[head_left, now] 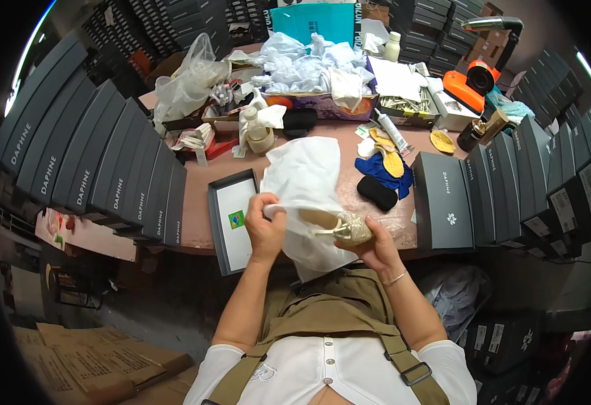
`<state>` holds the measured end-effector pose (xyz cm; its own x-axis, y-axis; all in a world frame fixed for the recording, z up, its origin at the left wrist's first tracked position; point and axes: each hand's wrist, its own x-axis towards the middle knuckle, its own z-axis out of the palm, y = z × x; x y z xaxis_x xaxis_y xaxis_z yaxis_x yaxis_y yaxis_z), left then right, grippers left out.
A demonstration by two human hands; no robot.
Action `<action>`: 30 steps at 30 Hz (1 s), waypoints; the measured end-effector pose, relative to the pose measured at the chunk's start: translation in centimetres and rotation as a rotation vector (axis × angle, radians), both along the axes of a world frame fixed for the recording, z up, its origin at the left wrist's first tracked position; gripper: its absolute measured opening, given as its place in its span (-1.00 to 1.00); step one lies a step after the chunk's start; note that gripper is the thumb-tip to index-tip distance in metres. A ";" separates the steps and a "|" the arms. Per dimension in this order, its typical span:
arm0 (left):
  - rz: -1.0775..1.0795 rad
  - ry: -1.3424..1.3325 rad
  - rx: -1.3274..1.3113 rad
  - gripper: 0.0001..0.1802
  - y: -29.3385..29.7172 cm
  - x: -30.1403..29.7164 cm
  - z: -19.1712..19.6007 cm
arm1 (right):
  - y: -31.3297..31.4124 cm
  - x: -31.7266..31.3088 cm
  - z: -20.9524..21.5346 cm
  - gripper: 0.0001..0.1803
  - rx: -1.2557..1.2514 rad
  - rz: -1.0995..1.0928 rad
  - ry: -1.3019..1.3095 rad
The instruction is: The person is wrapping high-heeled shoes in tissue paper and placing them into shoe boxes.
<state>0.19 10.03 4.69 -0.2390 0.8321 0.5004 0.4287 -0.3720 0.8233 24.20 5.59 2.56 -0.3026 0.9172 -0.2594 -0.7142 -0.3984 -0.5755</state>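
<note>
My left hand (266,226) is closed on the edge of a thin white bag (303,165), beside its mouth. In my right hand (378,248) is a pale shoe (356,229) with a shiny, woven-looking toe and a tan insole. The shoe lies at the bag's mouth, tilted, its strap toward the left; part of the sheer material is around or behind its heel end, and I cannot tell how far inside it is. Left of the bag lies a shallow dark grey box part (222,253) with a white inside and a small green card (236,219).
Dark grey shoe boxes stand in rows at left (99,162) and right (444,206). Behind are a carton of crumpled tissue paper (312,64), a clear plastic bag (193,84) and an orange device (468,88). Blue cloth (384,172) and a black pad (377,193) lie nearby.
</note>
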 end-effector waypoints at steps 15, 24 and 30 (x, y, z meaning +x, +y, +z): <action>-0.284 0.267 0.202 -0.60 -4.5 2.5 6.5 | -3.9 -0.1 3.9 -0.43 0.108 -0.030 0.165; -0.576 0.060 0.252 -0.61 -8.0 7.6 3.0 | -1.2 -3.8 1.4 -0.54 0.125 -0.195 0.046; -1.213 0.332 0.149 -0.42 -11.1 10.6 1.1 | 5.7 3.7 3.2 -0.50 0.223 -0.310 -0.649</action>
